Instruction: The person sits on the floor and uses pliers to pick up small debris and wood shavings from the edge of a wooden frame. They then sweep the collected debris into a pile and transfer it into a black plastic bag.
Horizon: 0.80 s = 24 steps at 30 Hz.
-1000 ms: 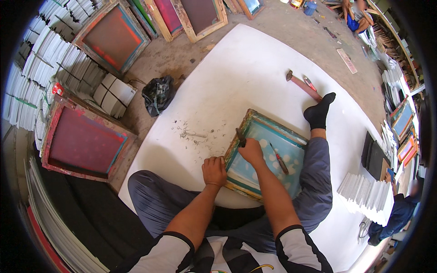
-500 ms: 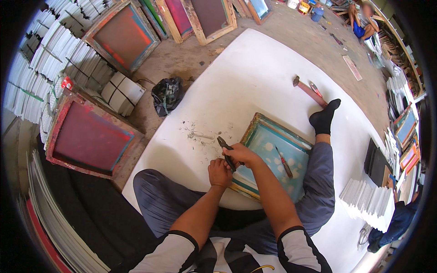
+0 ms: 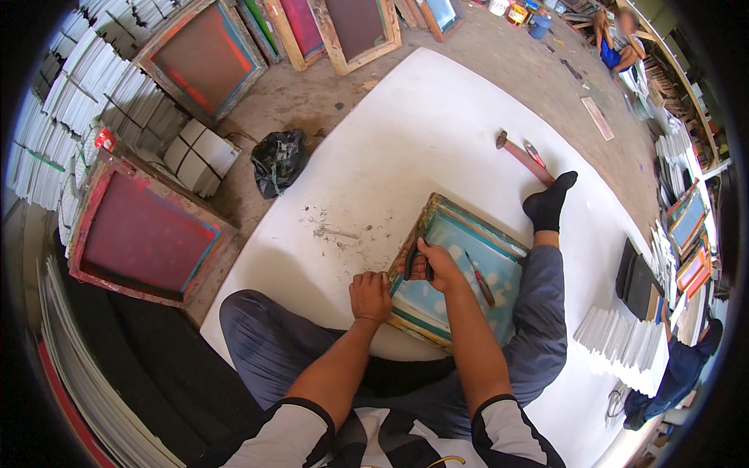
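Well, leftmost, and beyond the left hand's grip, small scraps (image 3: 335,230) lie scattered on a white work surface (image 3: 421,117). The left hand (image 3: 370,296) sits palm down with bent fingers against the left side of the frame (image 3: 484,225); whether those fingers pinch the wood or only press it, I cannot tell. The frame lies flat, just to this hand's right. Its left side slants from that grip away and to the right, toward the far corner; which axis is longer, the fisheye bend leaves unclear.

Right of the left hand, the right hand (image 3: 439,267) hangs over the frame, fingers wrapped loosely around dark pliers (image 3: 409,261), whose handles stand apart; their jaws are too small to read. Of the two, the left hand is nearer the frame's left side, touching it, with the pliers just inward. Right of the pliers grip, a screwdriver (image 3: 479,278) rests on the mesh, its handle toward the person; well beyond lies a hammer (image 3: 523,157).
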### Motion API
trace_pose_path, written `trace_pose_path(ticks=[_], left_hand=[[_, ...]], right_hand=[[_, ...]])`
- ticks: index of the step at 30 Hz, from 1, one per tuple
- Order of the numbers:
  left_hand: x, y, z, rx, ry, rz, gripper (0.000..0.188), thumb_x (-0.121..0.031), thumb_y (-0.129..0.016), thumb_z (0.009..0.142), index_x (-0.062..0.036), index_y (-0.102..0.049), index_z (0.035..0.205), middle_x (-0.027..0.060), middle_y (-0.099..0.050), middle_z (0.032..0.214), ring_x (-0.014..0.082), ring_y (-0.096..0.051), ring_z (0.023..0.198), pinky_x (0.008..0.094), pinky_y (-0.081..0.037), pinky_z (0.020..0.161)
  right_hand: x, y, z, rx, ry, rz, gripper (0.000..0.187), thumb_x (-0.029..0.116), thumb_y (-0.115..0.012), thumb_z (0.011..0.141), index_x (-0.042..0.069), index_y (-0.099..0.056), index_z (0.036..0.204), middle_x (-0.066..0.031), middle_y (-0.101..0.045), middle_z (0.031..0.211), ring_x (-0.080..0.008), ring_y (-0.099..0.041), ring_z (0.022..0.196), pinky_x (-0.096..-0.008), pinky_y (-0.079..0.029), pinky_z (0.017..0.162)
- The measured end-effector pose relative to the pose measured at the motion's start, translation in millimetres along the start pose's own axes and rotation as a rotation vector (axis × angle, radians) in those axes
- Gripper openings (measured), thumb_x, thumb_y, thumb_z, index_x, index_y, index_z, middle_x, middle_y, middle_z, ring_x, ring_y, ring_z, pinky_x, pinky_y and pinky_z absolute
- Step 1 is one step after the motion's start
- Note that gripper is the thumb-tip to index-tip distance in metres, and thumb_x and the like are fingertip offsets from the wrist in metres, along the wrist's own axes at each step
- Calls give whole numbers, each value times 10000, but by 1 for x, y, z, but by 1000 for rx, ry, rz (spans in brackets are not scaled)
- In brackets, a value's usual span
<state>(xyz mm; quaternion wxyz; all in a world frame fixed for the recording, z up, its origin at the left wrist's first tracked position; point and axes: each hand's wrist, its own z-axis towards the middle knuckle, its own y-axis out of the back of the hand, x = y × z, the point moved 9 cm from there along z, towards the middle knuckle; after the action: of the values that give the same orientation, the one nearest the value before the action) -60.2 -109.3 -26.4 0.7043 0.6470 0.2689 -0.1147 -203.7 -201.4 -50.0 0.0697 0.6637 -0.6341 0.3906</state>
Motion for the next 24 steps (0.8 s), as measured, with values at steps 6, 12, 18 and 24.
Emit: trace_pose_path(ticks=[6, 12, 18, 24], left_hand=[[0, 3, -2, -47, 3, -26, 199, -219, -554, 971, -103, -693, 1054, 84, -651, 1058, 311, -546, 1045, 444, -422, 893], [1, 4, -3, -60, -18, -20, 198, -217, -556, 971, -100, -693, 1053, 90, -652, 1044, 312, -550, 1041, 447, -424, 886], [2, 3, -2, -68, -11, -33, 198, -223, -560, 970, -100, -695, 1048, 86, -649, 1034, 311, -549, 1026, 447, -422, 874], [-1, 3, -2, -64, -14, -29, 197, -215, -558, 971, -92, -694, 1043, 85, -644, 1043, 311, -547, 1025, 447, -419, 881]], right_hand=[[-3, 7, 8, 32, -29, 98, 477, 431, -460, 1070, -2, -589, 1223, -213, -736, 1031, -305, -753, 869, -432, -625, 707], [-7, 11, 15, -6, -84, 186, 392, 398, -537, 1041, 19, -619, 1096, -171, -727, 886, -275, -727, 736, -430, -599, 618], [-2, 28, 18, -178, -65, -185, 145, 121, -700, 881, 2, -627, 921, -121, -644, 710, -245, -655, 596, -447, -548, 514], [38, 35, 9, -341, 178, -920, 185, 97, -699, 786, -27, -611, 890, -140, -637, 670, -214, -646, 534, -404, -524, 469]])
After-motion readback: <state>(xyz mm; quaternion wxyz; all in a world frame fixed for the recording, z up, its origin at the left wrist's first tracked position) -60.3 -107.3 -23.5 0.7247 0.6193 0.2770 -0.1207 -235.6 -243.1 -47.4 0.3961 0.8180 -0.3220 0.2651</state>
